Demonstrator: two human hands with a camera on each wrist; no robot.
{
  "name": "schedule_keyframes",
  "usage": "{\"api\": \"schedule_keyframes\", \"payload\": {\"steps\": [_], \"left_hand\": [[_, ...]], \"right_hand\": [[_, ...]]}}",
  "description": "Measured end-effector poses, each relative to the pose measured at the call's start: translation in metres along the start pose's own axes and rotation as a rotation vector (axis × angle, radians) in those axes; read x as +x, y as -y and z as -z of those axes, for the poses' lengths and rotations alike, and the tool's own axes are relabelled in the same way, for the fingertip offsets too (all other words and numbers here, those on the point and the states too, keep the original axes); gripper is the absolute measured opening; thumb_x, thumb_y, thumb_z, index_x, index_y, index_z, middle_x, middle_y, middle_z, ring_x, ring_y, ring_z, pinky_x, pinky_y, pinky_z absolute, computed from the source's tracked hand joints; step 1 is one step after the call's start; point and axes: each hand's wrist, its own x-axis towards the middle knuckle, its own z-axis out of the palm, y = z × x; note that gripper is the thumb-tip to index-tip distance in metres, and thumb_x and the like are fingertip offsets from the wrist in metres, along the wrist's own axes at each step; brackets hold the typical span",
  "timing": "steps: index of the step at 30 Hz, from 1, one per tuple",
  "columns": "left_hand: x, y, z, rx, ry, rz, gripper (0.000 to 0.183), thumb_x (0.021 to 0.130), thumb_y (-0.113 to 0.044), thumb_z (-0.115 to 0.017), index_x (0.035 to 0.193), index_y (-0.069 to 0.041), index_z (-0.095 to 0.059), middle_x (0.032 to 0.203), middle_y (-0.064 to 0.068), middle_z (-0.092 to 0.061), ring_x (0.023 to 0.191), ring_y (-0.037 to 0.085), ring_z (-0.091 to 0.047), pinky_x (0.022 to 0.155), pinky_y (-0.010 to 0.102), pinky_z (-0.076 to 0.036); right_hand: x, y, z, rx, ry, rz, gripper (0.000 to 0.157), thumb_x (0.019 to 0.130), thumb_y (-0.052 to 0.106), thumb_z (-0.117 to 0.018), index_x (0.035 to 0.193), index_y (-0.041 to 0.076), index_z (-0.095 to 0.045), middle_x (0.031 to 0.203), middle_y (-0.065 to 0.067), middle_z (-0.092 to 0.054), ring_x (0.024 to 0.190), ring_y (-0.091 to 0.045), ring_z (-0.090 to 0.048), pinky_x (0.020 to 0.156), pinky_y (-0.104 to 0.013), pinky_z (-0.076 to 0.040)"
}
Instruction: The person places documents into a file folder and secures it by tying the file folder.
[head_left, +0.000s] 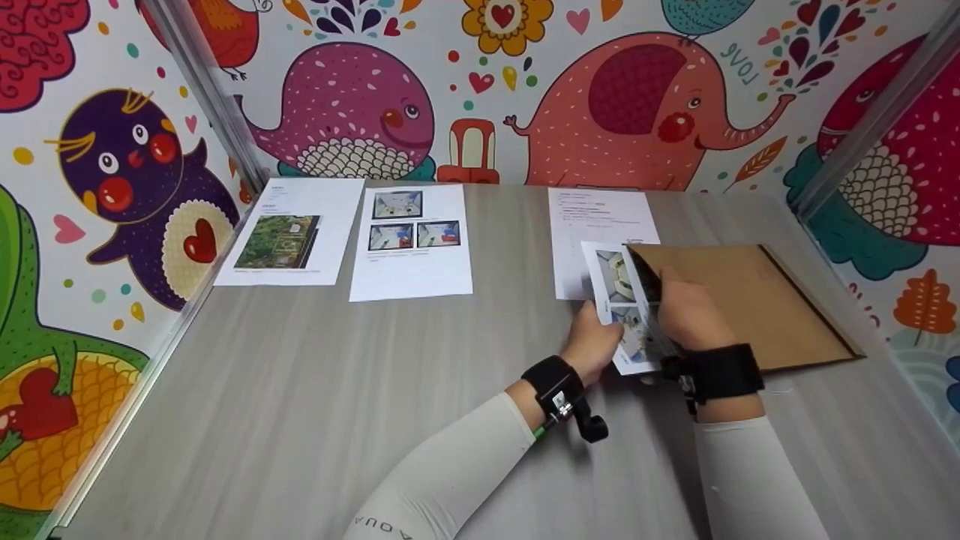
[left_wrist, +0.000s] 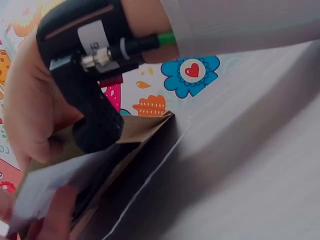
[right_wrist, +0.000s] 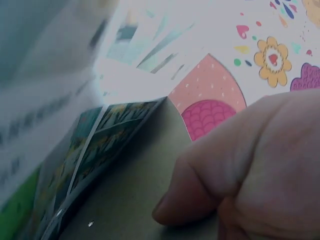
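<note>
A brown kraft envelope (head_left: 772, 307) is held at its left end, where its mouth gapes. My right hand (head_left: 694, 311) grips the envelope near that mouth; in the right wrist view its thumb (right_wrist: 187, 200) lies on the brown surface. My left hand (head_left: 590, 343) pinches a white sheet printed with colour photos (head_left: 619, 277) by its near left edge. The sheet's right side reaches into the envelope's mouth, and how deep it goes is hidden. In the left wrist view, left-hand fingers (left_wrist: 59, 212) hold the sheet (left_wrist: 45, 185) against the opened envelope (left_wrist: 145, 127).
A text sheet (head_left: 600, 214) lies behind the hands, partly covered. Farther left on the grey table (head_left: 300, 390) are a sheet with several small photos (head_left: 412, 277) and a sheet with a green picture (head_left: 319, 199). Cartoon-printed walls (head_left: 480, 75) enclose the back and sides.
</note>
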Motion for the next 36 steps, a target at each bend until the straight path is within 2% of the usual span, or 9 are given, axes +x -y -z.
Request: {"api": "schedule_keyframes", "payload": {"steps": [3, 6, 10, 14, 18, 23, 27, 33, 36], "left_hand": [[0.002, -0.002, 0.002, 0.094, -0.065, -0.018, 0.030, 0.085, 0.000, -0.062, 0.113, -0.009, -0.059, 0.101, 0.005, -0.066, 0.087, 0.018, -0.066, 0.075, 0.032, -0.058], [0.004, -0.003, 0.004, 0.208, -0.169, -0.042, 0.018, 0.086, -0.009, -0.065, 0.103, -0.010, -0.062, 0.091, 0.001, -0.066, 0.080, 0.012, -0.062, 0.071, 0.026, -0.053], [0.006, -0.005, 0.006, 0.279, -0.238, -0.069, 0.013, 0.085, -0.006, -0.064, 0.098, -0.008, -0.063, 0.082, -0.001, -0.065, 0.072, 0.010, -0.058, 0.064, 0.023, -0.049], [0.007, -0.005, 0.008, 0.337, -0.212, -0.068, 0.016, 0.085, -0.005, -0.067, 0.099, -0.010, -0.064, 0.078, -0.003, -0.066, 0.066, 0.009, -0.058, 0.059, 0.022, -0.049], [0.008, -0.006, 0.009, 0.402, -0.197, -0.080, 0.017, 0.082, -0.006, -0.069, 0.098, -0.011, -0.065, 0.077, -0.004, -0.067, 0.067, 0.008, -0.059, 0.061, 0.023, -0.049], [0.011, -0.007, 0.012, 0.381, -0.209, -0.080, 0.018, 0.083, -0.006, -0.070, 0.100, -0.009, -0.066, 0.078, -0.001, -0.068, 0.067, 0.010, -0.061, 0.062, 0.024, -0.051], [0.014, -0.006, 0.015, 0.356, -0.229, -0.080, 0.015, 0.083, -0.005, -0.069, 0.098, -0.008, -0.066, 0.077, 0.000, -0.067, 0.066, 0.010, -0.060, 0.059, 0.024, -0.050], [0.011, -0.005, 0.015, 0.371, -0.166, -0.086, 0.013, 0.080, -0.003, -0.070, 0.090, -0.009, -0.065, 0.070, -0.003, -0.062, 0.060, 0.009, -0.054, 0.054, 0.022, -0.046], [0.011, -0.006, 0.015, 0.383, -0.146, -0.094, 0.014, 0.080, -0.003, -0.071, 0.090, -0.010, -0.064, 0.068, -0.005, -0.061, 0.058, 0.008, -0.054, 0.054, 0.021, -0.046]], "right_hand": [[0.000, -0.001, 0.001, 0.001, -0.002, 0.002, 0.056, 0.095, -0.002, -0.034, 0.148, -0.015, -0.023, 0.130, -0.043, -0.051, 0.114, -0.053, -0.055, 0.098, -0.060, -0.048], [-0.001, -0.005, 0.003, 0.020, 0.019, -0.021, 0.060, 0.093, -0.002, -0.034, 0.150, -0.013, -0.021, 0.134, -0.043, -0.048, 0.120, -0.055, -0.051, 0.103, -0.062, -0.044], [-0.002, -0.008, 0.007, 0.067, 0.102, -0.052, 0.065, 0.092, 0.000, -0.033, 0.154, -0.009, -0.015, 0.146, -0.040, -0.038, 0.132, -0.054, -0.042, 0.110, -0.063, -0.037], [-0.003, -0.003, 0.010, 0.097, 0.168, -0.060, 0.068, 0.092, 0.004, -0.034, 0.156, -0.006, -0.013, 0.149, -0.037, -0.035, 0.127, -0.047, -0.046, 0.107, -0.061, -0.040], [-0.006, 0.002, 0.012, 0.078, 0.148, -0.037, 0.070, 0.089, 0.003, -0.037, 0.154, -0.008, -0.017, 0.142, -0.037, -0.044, 0.108, -0.040, -0.049, 0.096, -0.056, -0.047], [-0.006, 0.004, 0.012, 0.082, 0.146, -0.054, 0.070, 0.088, 0.001, -0.038, 0.154, -0.009, -0.017, 0.132, -0.036, -0.048, 0.101, -0.040, -0.051, 0.082, -0.048, -0.051], [-0.004, 0.002, 0.011, 0.106, 0.160, -0.082, 0.068, 0.092, 0.003, -0.037, 0.155, -0.008, -0.014, 0.138, -0.036, -0.043, 0.107, -0.042, -0.048, 0.088, -0.050, -0.049], [-0.007, 0.002, 0.013, 0.084, 0.134, -0.006, 0.069, 0.089, 0.004, -0.038, 0.154, -0.009, -0.017, 0.141, -0.040, -0.043, 0.111, -0.044, -0.050, 0.098, -0.058, -0.045], [-0.008, 0.008, 0.013, 0.096, 0.148, -0.006, 0.069, 0.090, 0.004, -0.037, 0.155, -0.006, -0.015, 0.146, -0.038, -0.040, 0.116, -0.044, -0.048, 0.102, -0.059, -0.043]]}}
